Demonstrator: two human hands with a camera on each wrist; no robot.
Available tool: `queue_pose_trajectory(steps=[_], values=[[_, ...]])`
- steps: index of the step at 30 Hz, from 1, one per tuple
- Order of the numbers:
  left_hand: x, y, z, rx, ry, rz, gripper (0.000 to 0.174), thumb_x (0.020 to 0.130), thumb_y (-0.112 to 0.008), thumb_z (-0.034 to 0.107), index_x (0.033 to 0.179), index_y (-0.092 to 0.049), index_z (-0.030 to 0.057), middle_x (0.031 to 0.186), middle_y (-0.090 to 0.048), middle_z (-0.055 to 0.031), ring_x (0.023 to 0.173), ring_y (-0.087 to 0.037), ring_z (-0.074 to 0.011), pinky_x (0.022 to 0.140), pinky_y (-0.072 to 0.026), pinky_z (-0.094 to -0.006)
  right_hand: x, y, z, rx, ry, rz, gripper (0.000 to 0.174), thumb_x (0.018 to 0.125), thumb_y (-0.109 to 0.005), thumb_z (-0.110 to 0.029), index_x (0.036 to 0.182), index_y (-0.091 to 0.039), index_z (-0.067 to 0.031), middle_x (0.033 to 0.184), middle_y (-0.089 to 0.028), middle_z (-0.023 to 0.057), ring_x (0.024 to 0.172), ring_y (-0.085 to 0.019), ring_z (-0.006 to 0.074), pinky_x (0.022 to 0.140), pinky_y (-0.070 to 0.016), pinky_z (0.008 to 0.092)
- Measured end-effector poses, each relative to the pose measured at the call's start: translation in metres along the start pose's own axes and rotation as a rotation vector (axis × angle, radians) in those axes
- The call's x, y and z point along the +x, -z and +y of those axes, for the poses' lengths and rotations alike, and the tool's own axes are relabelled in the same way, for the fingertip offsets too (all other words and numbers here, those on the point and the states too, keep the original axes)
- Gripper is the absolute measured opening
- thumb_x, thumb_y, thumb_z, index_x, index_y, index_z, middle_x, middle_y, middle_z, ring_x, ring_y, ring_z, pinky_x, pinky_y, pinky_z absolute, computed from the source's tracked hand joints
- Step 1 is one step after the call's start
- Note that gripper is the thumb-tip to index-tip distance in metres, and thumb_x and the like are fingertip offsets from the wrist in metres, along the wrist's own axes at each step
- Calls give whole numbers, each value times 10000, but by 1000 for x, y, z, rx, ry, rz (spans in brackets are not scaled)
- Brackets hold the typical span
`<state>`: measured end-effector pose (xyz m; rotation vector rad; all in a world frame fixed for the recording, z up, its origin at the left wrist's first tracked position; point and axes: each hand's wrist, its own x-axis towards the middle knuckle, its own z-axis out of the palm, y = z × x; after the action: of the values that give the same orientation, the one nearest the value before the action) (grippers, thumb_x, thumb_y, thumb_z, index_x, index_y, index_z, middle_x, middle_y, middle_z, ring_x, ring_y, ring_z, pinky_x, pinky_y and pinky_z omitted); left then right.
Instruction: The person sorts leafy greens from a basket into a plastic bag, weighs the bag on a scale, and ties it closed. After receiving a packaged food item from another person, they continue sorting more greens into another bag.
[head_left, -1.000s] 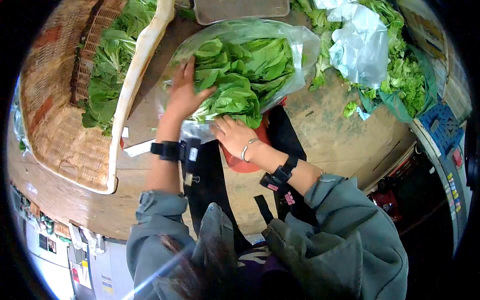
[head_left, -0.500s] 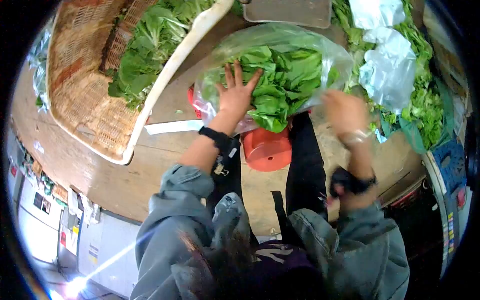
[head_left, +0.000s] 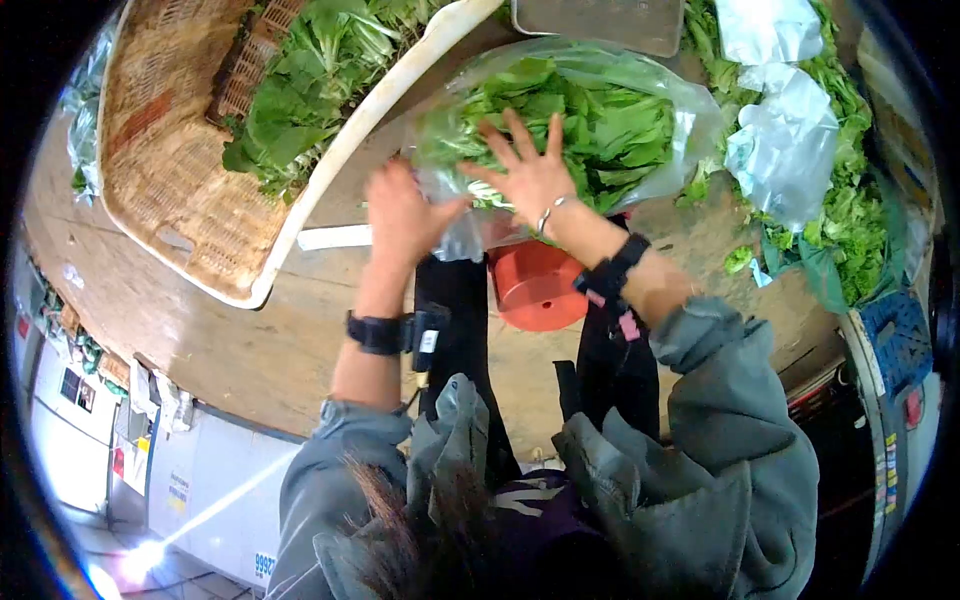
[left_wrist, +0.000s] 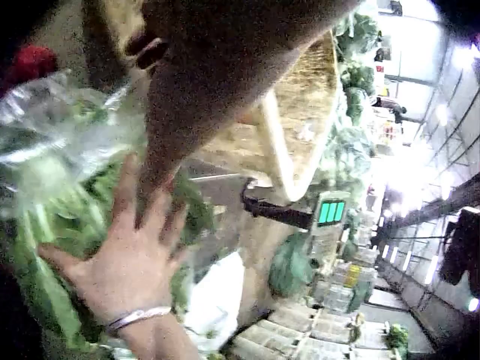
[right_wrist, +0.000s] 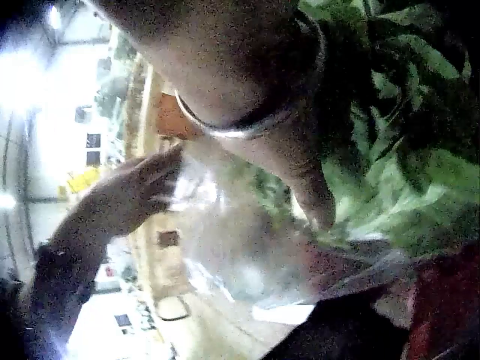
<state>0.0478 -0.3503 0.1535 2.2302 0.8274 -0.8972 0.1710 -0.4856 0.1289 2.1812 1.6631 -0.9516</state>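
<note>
A clear plastic bag (head_left: 690, 110) full of leafy green vegetables (head_left: 625, 125) lies in front of me. My right hand (head_left: 535, 182) rests on the greens near the bag's left side, fingers spread. In the left wrist view the same right hand (left_wrist: 131, 274), with a bangle, lies flat over the stalks. My left hand (head_left: 402, 215) is blurred beside the bag's left end, its thumb held apart from the fingers and pointing toward the plastic. From the right wrist view, the left hand's (right_wrist: 139, 191) fingertips are right at the loose plastic (right_wrist: 202, 184).
A large wicker-patterned basket (head_left: 150, 220) with more greens (head_left: 290, 130) stands on the left. A grey tray (head_left: 600, 25) sits behind the bag. Frilly lettuce (head_left: 835, 240) and crumpled plastic bags (head_left: 785, 150) lie on the right. A red stool (head_left: 540, 290) is between my legs.
The left hand was spread on the greens and has moved off to the bag's left end. My right hand left the greens, swung right, then came back onto them.
</note>
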Motion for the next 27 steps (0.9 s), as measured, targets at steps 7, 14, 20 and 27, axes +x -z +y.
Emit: queue_pose_trajectory(steps=[7, 14, 20, 27], values=[[-39, 56, 13, -1816, 262, -84, 219, 718, -438, 12, 911, -494, -76, 675, -547, -144, 463, -469, -151, 447, -398, -252, 12, -16, 34, 19, 58, -56, 1004, 489, -718, -513, 1309, -144, -433, 1411, -90, 66, 1270, -120, 344, 884, -209, 684], [-69, 56, 38, -1899, 183, -220, 285, 790, -534, 205, 928, -487, -39, 507, -412, -50, 399, -402, -143, 565, -424, -278, 27, -57, 44, 90, 47, -134, 966, 534, -717, -464, 1306, -137, -442, 1388, -182, 58, 1224, -263, 312, 919, -192, 664], [-63, 85, 21, -1381, 240, -245, 292, 845, -499, 232, 1011, -486, -8, 632, -524, -82, 533, -513, -175, 546, -429, -307, 20, 12, 24, 55, 39, -322, 933, 608, -681, -473, 1323, -85, -423, 1425, -57, 37, 1278, -153, 314, 929, -122, 682], [-40, 200, -24, -1051, -136, -280, 338, 867, -482, 241, 1107, -496, 2, 885, -608, -95, 844, -577, -165, 763, -459, -284, -12, 161, 28, 222, 134, -418, 605, 724, -613, -381, 1267, -380, -249, 1348, -288, 119, 1201, -321, 325, 930, -302, 535]])
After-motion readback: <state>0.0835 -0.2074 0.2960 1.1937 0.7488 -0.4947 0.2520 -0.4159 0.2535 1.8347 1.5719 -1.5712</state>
